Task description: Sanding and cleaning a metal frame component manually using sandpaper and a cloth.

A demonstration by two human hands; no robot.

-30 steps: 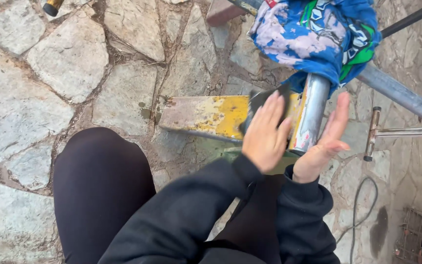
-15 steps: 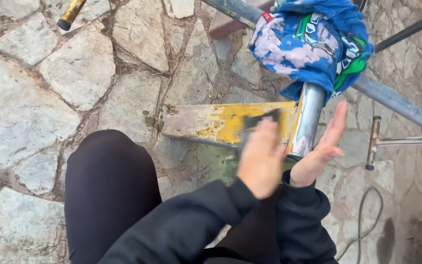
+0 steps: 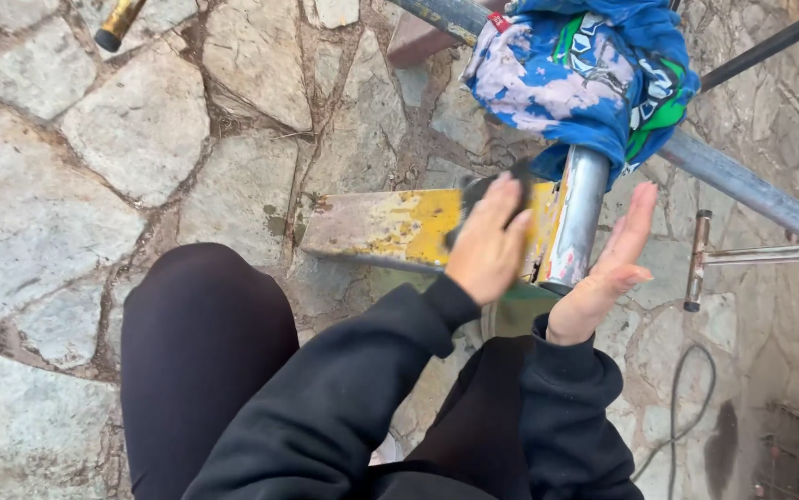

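Pressing a dark abrasive sheet point(image 3: 487, 190) onto the yellow plate point(image 3: 399, 227), the left hand point(image 3: 487, 245) is flattened; the right hand point(image 3: 608, 268) is held open beside the metal tube point(image 3: 577, 213).

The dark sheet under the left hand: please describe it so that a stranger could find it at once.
Start at the blue patterned cloth draped over the metal frame, and follow the shiny metal tube down from it. Just left of the tube lies a worn yellow metal plate. The left hand presses a small dark sheet onto it, the only near-black thing on that yellow surface.

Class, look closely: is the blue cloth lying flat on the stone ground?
No. The blue cloth is draped over the top of the metal tube, above the stone ground.
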